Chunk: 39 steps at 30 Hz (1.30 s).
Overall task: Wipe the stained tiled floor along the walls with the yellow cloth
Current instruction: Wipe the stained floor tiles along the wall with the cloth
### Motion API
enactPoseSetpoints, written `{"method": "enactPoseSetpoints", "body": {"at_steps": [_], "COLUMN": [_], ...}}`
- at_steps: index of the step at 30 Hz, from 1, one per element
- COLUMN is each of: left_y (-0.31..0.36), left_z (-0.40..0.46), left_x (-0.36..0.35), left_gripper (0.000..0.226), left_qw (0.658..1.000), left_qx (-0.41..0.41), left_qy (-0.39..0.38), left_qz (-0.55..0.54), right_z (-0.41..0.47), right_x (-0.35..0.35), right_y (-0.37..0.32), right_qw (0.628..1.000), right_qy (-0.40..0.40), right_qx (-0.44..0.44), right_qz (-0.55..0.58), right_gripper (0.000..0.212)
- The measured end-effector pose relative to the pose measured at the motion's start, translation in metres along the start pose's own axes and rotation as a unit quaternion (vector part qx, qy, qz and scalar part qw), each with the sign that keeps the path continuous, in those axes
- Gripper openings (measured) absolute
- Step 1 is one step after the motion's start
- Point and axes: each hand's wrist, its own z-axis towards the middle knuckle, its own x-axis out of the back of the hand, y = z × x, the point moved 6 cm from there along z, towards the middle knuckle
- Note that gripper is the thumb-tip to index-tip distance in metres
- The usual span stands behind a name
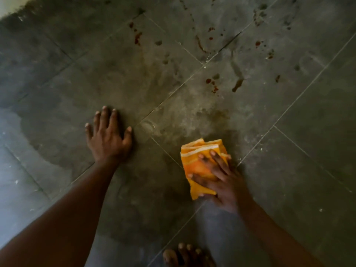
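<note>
The folded yellow cloth point(196, 162) with white stripes lies on the dark grey tiled floor point(289, 170), lower centre right. My right hand point(221, 180) presses flat on it, fingers spread over the fabric. My left hand point(107, 135) rests palm down on the bare tile to the left, fingers apart, holding nothing. Reddish-brown stains point(212, 85) dot the tiles beyond the cloth, and more red stains point(137, 37) sit further up. A smeared damp patch point(192, 116) lies just above the cloth.
A bare foot point(186, 255) shows at the bottom edge. A pale strip of wall point(11, 4) appears in the top left corner. Lighter, glossy tile point(17, 180) lies along the left side. White specks are scattered over the grout lines.
</note>
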Motion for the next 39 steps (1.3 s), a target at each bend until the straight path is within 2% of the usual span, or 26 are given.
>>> {"method": "enactPoseSetpoints", "body": {"at_steps": [7, 11, 13, 15, 18, 20, 23, 27, 30, 34, 36, 39], "left_y": [0.001, 0.003, 0.003, 0.003, 0.003, 0.004, 0.001, 0.003, 0.005, 0.005, 0.004, 0.006], "left_z": [-0.004, -0.005, -0.006, -0.006, -0.006, -0.007, -0.005, -0.006, -0.008, -0.008, -0.006, -0.005], "left_x": [-0.023, -0.021, -0.02, -0.021, -0.019, -0.018, -0.02, -0.023, -0.018, -0.018, -0.018, -0.02], "left_gripper": [0.078, 0.079, 0.079, 0.079, 0.079, 0.079, 0.079, 0.08, 0.081, 0.083, 0.083, 0.082], "left_qw": [0.998, 0.997, 0.997, 0.998, 0.998, 0.998, 0.998, 0.998, 0.998, 0.999, 0.999, 0.998], "left_qx": [0.004, 0.005, 0.003, -0.001, 0.002, -0.004, -0.008, 0.001, -0.001, 0.004, 0.003, -0.002], "left_qy": [0.044, 0.052, 0.053, 0.044, 0.04, 0.042, 0.044, 0.043, 0.036, 0.026, 0.031, 0.041], "left_qz": [-0.039, -0.049, -0.05, -0.048, -0.051, -0.052, -0.053, -0.053, -0.05, -0.042, -0.041, -0.045], "right_z": [0.034, 0.067, 0.073, 0.066, 0.038, 0.009, -0.008, 0.036, 0.048, 0.005, -0.009, 0.013], "right_x": [0.007, 0.007, 0.003, 0.0, 0.0, -0.002, 0.0, 0.006, 0.001, 0.002, 0.006, 0.012], "right_y": [0.009, -0.002, -0.003, -0.005, -0.014, -0.007, 0.035, 0.069, 0.042, 0.022, 0.048, 0.105], "right_qw": [0.981, 0.947, 0.933, 0.938, 0.969, 0.972, 0.947, 0.91, 0.922, 0.947, 0.931, 0.878], "right_qy": [-0.014, 0.002, 0.014, 0.012, 0.005, -0.008, -0.002, -0.003, -0.029, -0.04, -0.025, -0.014], "right_qx": [-0.188, -0.319, -0.357, -0.347, -0.246, -0.233, -0.321, -0.414, -0.386, -0.318, -0.365, -0.478], "right_qz": [0.045, 0.04, 0.037, 0.017, 0.016, 0.025, 0.019, 0.012, 0.022, -0.006, -0.007, 0.001], "right_gripper": [0.075, 0.074, 0.078, 0.078, 0.073, 0.073, 0.078, 0.077, 0.072, 0.074, 0.079, 0.082]}}
